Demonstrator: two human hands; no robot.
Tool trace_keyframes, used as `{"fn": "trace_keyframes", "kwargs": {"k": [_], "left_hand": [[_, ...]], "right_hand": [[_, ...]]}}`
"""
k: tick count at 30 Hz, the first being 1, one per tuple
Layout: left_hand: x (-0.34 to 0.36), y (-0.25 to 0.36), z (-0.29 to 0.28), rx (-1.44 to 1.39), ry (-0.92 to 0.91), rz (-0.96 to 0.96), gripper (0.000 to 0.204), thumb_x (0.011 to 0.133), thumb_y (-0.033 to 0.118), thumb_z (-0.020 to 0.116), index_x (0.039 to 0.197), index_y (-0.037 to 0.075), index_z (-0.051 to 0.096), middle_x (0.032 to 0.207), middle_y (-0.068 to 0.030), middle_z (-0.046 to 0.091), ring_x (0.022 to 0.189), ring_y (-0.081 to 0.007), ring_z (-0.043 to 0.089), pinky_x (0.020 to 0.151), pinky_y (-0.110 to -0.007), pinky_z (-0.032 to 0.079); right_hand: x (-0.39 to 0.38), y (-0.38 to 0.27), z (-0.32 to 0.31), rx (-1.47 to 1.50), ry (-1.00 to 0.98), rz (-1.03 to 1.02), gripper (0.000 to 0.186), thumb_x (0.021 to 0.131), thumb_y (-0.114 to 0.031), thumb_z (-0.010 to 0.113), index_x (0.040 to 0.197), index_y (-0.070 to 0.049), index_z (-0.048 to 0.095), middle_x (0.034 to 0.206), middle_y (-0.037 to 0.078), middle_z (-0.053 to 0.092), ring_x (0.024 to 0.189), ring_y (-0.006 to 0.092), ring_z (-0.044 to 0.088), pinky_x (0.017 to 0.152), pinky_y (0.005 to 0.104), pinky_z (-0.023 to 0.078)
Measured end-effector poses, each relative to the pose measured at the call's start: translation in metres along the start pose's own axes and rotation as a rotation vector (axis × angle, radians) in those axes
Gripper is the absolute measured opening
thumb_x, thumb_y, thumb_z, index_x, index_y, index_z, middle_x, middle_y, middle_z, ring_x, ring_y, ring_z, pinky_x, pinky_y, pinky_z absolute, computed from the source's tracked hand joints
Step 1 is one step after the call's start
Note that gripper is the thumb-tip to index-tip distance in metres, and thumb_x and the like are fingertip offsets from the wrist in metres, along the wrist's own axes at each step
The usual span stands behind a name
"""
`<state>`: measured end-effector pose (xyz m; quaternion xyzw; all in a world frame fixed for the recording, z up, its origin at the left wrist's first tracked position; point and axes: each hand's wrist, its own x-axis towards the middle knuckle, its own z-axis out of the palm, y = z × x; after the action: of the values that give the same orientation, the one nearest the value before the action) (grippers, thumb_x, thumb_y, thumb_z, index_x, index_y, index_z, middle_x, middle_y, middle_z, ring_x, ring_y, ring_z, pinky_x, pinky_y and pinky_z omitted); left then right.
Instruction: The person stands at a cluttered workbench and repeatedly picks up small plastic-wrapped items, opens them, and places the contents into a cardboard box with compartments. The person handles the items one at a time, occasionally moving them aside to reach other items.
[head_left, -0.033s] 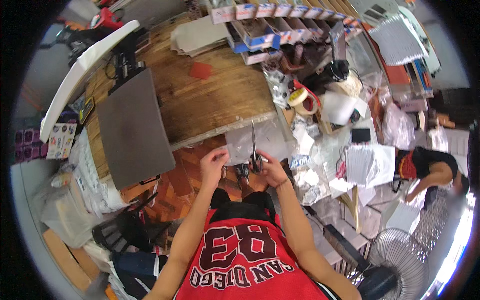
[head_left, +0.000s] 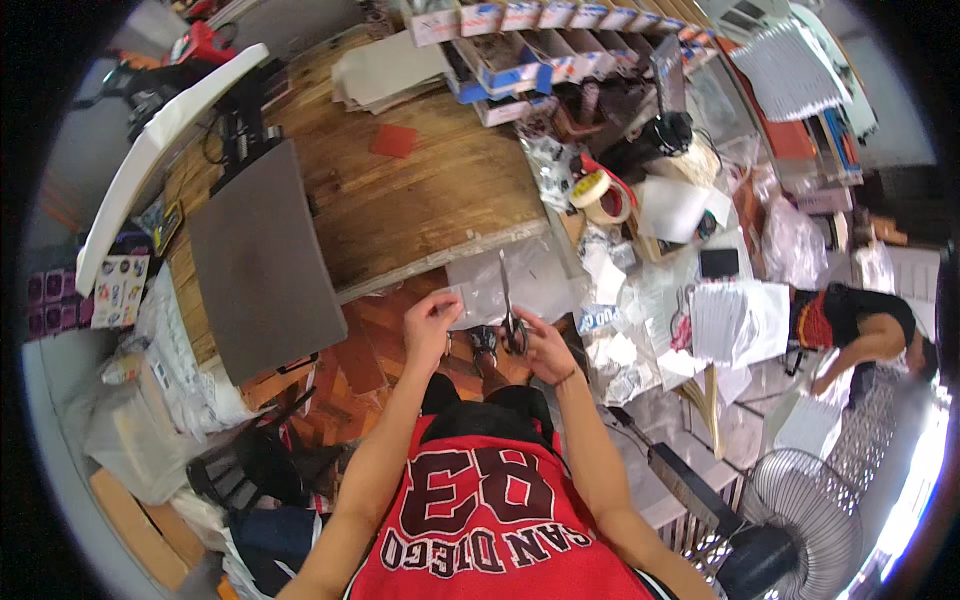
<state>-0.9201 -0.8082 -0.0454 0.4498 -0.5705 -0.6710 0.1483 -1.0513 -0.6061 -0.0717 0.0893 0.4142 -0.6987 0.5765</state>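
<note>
A pair of scissors [head_left: 506,296] stands in front of the person's chest, blades pointing away toward the worktop [head_left: 420,210]; the right hand [head_left: 547,352] grasps it by the dark handles. Behind the blades spreads a clear plastic sheet [head_left: 538,278], just beyond the worktop's near edge. The left hand [head_left: 426,328] has its thumb and fingertips pinched together on the sheet's left edge.

Little differs from the earlier frame: the scissors' tip sits slightly lower in view, and the right hand's fingers look a touch looser around the handles. The left hand keeps its pinch. The surroundings have slid a little leftward together, which suggests the head turned slightly.

Farther out, the dark grey board [head_left: 265,265] and the small orange-red piece [head_left: 394,141] lie where they were on the worktop. At right, a co-worker [head_left: 862,322] in dark clothing remains bent over beside a stack of white packets [head_left: 728,322].
</note>
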Motion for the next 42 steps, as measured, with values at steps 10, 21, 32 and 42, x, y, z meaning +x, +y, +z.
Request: {"fn": "trace_keyframes", "kwargs": {"k": [10,21,32,42], "left_hand": [[0.038,-0.037,0.078,0.166,-0.267,-0.014,0.021,0.087,0.008,0.077,0.108,0.003,0.075,0.087,-0.0011,0.071,0.076,-0.0086,0.066,0.07,-0.024,0.05],[0.023,-0.051,0.1,0.196,-0.172,-0.051,0.023,0.083,0.003,0.076,0.106,0.002,0.076,0.078,-0.0043,0.071,0.071,-0.0098,0.068,0.066,-0.025,0.054],[0.024,-0.051,0.109,0.445,-0.159,0.052,0.025,0.081,0.013,0.081,0.105,0.007,0.078,0.078,-0.0042,0.068,0.069,-0.0126,0.056,0.066,-0.031,0.049],[0.028,-0.058,0.118,0.393,-0.177,0.065,0.023,0.081,0.01,0.08,0.104,0.007,0.078,0.079,-0.0022,0.069,0.068,-0.0112,0.055,0.066,-0.03,0.049]], "right_hand": [[-0.043,0.051,-0.025,-0.33,0.173,-0.23,0.045,0.097,-0.022,0.07,0.136,-0.003,0.056,0.095,-0.001,0.063,0.075,0.0071,0.058,0.069,0.0212,0.046],[-0.029,0.069,-0.037,-0.468,0.218,-0.281,0.042,0.097,-0.021,0.071,0.133,-0.001,0.06,0.082,-0.001,0.06,0.07,0.0077,0.056,0.065,0.024,0.046],[-0.024,0.065,-0.047,-0.376,0.217,-0.228,0.04,0.096,-0.021,0.071,0.131,-0.002,0.062,0.083,-0.001,0.062,0.069,0.0071,0.056,0.063,0.024,0.046],[-0.024,0.058,-0.052,-0.45,0.259,-0.202,0.041,0.095,-0.021,0.072,0.13,-0.002,0.064,0.079,-0.003,0.06,0.068,0.0057,0.055,0.061,0.0231,0.044]]}}
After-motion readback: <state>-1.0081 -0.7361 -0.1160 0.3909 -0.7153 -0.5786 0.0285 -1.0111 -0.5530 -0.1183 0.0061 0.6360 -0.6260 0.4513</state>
